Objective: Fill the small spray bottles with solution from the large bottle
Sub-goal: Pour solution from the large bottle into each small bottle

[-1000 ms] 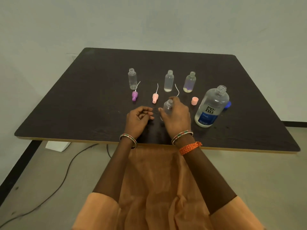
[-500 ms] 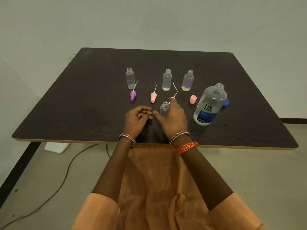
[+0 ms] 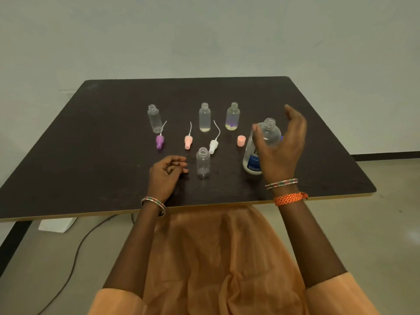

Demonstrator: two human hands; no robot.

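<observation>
- The large bottle (image 3: pixel 261 142) stands upright and uncapped at the near right of the table (image 3: pixel 91 155), directly under the right hand (image 3: pixel 280 151).
- That hand is spread wide around the bottle's shoulder, fingers curved; whether it grips yet, I cannot tell.
- The nearest small bottle (image 3: pixel 203 163) stands open-necked to the left, just beside the left hand (image 3: pixel 166 176).
- The left hand rests loosely curled on the table, holding nothing.
</observation>
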